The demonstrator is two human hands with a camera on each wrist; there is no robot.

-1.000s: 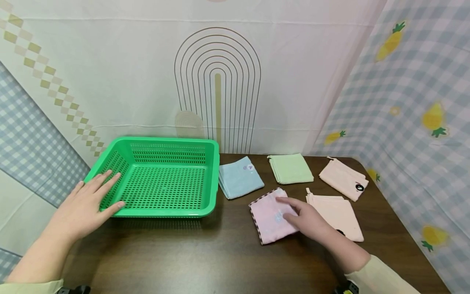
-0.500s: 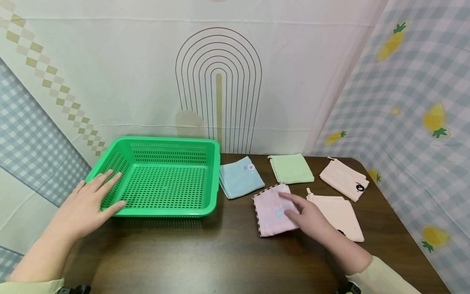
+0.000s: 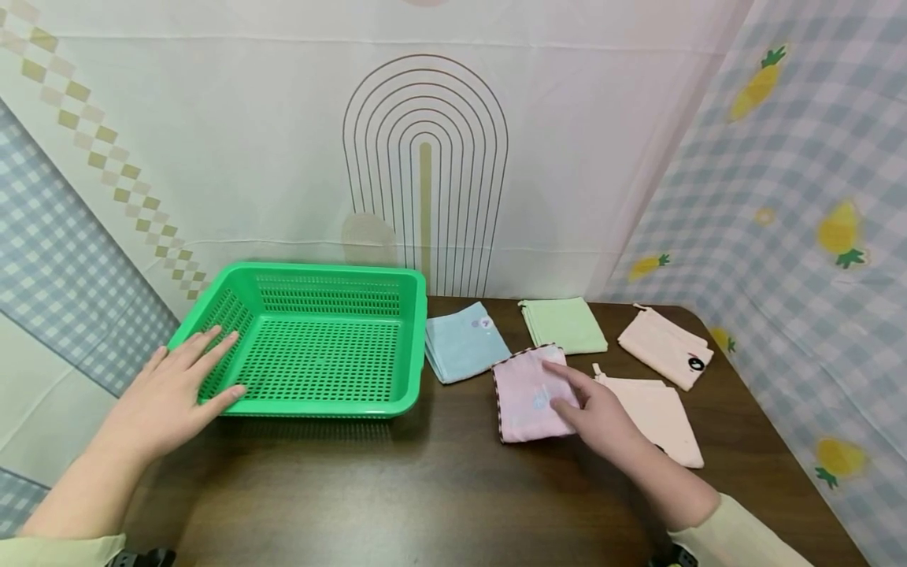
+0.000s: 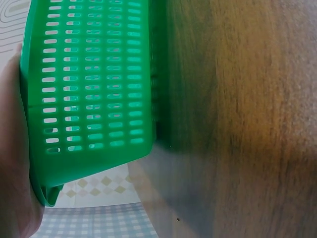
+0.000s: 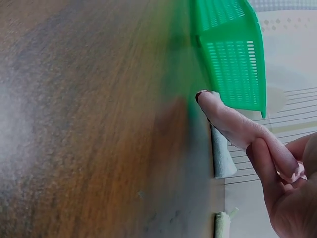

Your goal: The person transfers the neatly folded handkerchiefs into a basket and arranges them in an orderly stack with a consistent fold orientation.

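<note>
With a carry seemingly under way and calling next for a steady pinch, my right hand [image 3: 601, 411] grasps the raised pink cloth [image 3: 523, 400] at one o'clock; my left hand [image 3: 164, 400] rests unclenched on the basket [image 3: 326, 408] at eleven.

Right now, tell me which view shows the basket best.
Head view: it shows the basket from above, inside and nearly whole rim. Left wrist shows an outer side up close, cut off; right wrist, only part, also cut off.
</note>
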